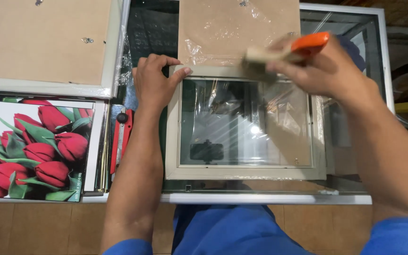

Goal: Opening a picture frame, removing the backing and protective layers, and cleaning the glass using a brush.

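Cleaning step judged in hand: frame [244, 175] corner is pinned by spread left hand [154, 80]; orange-handled brush [284, 49] is gripped by closed right hand [324, 71]. Next, steady sweeping across glass [242, 125] seems needed.

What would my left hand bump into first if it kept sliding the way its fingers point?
The left hand rests on the top left corner of the pale picture frame, fingers pointing up and right. Straight on, it would likely first meet the plastic-wrapped brown backing board lying just beyond, though depth is unclear.
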